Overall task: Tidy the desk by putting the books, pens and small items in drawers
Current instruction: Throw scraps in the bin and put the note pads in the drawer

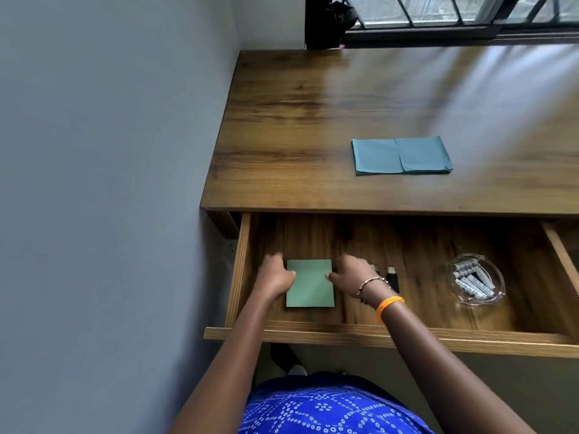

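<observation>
Both hands reach into the open drawer (313, 332): the left hand (275, 275) and right hand (350, 274) pinch the side edges of a green pad (310, 288) lying flat on the drawer floor. A blue cloth (401, 155) lies on the desk (297, 120); a glass dish (476, 278) of batteries sits at the drawer's right
</observation>
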